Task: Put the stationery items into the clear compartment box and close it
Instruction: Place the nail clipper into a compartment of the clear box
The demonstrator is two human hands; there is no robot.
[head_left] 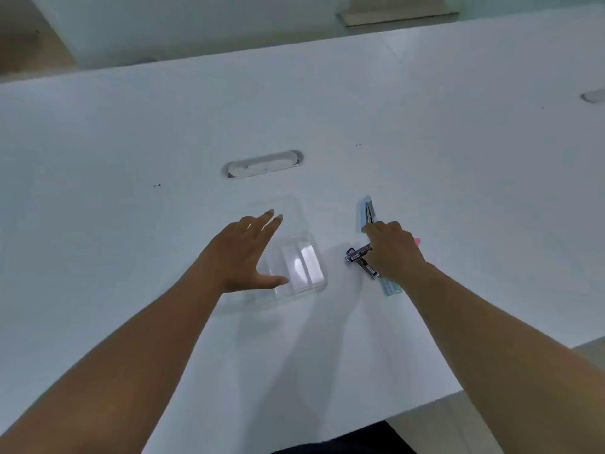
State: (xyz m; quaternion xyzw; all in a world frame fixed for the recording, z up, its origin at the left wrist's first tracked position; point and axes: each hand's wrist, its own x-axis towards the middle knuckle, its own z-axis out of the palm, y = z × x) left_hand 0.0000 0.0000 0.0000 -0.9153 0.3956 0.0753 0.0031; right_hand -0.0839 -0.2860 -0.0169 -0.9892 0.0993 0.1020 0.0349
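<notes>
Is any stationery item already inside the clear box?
No. The clear box shows only bare compartments, and the stationery items lie on the table beside it, under the right hand.

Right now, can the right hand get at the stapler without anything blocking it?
Probably yes. The right hand is already down on the pile, its fingers at the stapler, and nothing lies over it.

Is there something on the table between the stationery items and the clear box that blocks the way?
Nothing visible does. Only bare white table lies between the stationery items and the clear compartment box. The box appears open. The left hand lies over its left part, possibly covering some compartments.
</notes>
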